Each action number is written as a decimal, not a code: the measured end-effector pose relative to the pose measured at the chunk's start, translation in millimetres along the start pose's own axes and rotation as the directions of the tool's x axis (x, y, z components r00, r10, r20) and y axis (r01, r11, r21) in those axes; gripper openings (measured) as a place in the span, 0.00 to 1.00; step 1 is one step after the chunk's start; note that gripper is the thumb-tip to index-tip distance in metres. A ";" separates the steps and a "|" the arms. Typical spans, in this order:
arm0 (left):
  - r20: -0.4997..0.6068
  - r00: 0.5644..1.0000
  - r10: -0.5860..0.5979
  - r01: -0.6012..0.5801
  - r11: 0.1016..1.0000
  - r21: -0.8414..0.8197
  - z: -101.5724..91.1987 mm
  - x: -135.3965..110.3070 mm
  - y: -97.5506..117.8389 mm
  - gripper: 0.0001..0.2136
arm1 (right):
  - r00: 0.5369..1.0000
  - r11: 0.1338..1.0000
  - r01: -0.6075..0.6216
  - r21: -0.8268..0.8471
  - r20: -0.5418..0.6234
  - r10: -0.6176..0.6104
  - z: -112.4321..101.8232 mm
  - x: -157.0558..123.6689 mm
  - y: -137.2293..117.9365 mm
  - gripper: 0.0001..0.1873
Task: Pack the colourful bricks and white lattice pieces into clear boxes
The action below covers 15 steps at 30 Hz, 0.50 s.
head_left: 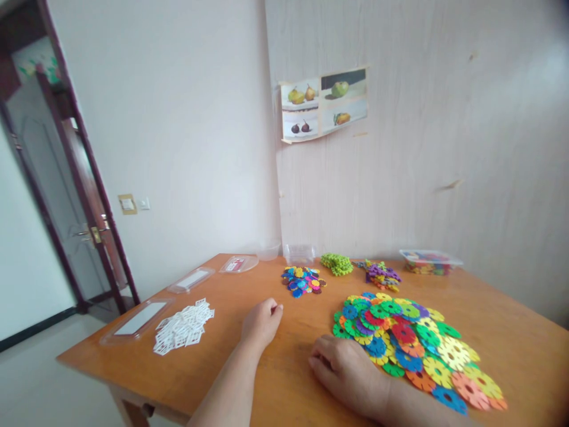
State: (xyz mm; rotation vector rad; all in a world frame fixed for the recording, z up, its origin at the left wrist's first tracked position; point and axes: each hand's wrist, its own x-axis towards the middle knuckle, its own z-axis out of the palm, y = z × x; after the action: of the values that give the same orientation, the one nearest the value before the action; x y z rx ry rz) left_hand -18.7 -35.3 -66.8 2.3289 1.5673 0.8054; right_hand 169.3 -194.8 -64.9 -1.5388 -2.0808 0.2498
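Observation:
My left hand [262, 321] rests on the wooden table [291, 332], its fingers curled into a loose fist with nothing showing in them. To its left is a heap of flat white plastic pieces [184, 326]. My right hand [347, 367] also lies on the tabletop, fingers folded inward and no object visible in them. Close beside it spreads a large pile of notched, colourful snowflake discs [404, 332]. Beyond both hands sits a smaller pile of small shiny round pieces [303, 280], mostly blue, pink and yellow.
Along the back are green interlocking pieces [336, 264], purple pieces [383, 275], a lidded plastic box [430, 261] with colourful contents, and a clear container [299, 254]. Transparent lids [138, 320] line the left edge. Behind the table, fruit pictures [323, 105] hang on the wall.

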 end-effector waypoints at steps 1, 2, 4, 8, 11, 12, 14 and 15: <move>-0.001 1.000 -0.001 0.001 1.000 -0.017 0.1 0.3 -0.6 0.15 | 1.000 1.000 0.002 -0.007 -0.004 -0.002 -0.1 0.0 -0.3 0.09; -0.002 1.000 -0.002 0.002 0.999 -0.037 0.3 0.8 -1.4 0.15 | 1.000 1.000 0.003 -0.015 -0.008 -0.003 -0.4 0.0 -0.9 0.09; -0.008 1.000 -0.008 0.007 0.996 -0.084 0.8 2.3 -3.7 0.14 | 1.000 0.999 0.003 -0.033 -0.014 -0.003 -1.7 0.0 -2.6 0.09; -0.034 0.999 -0.016 0.010 0.983 -0.182 3.1 6.0 -10.1 0.15 | 1.000 0.997 0.002 -0.075 -0.024 -0.004 -3.8 -0.2 -5.7 0.10; -0.048 0.999 -0.019 0.007 0.969 -0.248 4.0 7.1 -13.2 0.16 | 0.999 0.994 -0.002 -0.113 -0.038 -0.002 -3.7 -0.1 -6.7 0.10; -0.054 0.998 -0.017 0.002 0.965 -0.263 3.9 7.0 -13.4 0.16 | 0.999 0.992 -0.006 -0.124 -0.040 0.001 -3.5 0.0 -6.9 0.11; -0.062 0.998 -0.008 -0.010 0.959 -0.284 3.0 6.3 -13.1 0.17 | 0.999 0.989 -0.012 -0.145 -0.042 0.005 -3.0 0.3 -7.2 0.11; -0.061 0.998 -0.005 -0.013 0.956 -0.293 2.4 5.9 -12.8 0.17 | 0.999 0.988 -0.013 -0.152 -0.040 0.007 -2.8 0.5 -7.3 0.12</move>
State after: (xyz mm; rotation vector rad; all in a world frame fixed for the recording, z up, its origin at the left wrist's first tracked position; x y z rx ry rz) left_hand -25.8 -24.4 -72.9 2.1133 1.3579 1.0406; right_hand 164.5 -197.2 -59.2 -1.6295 -2.1032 0.0643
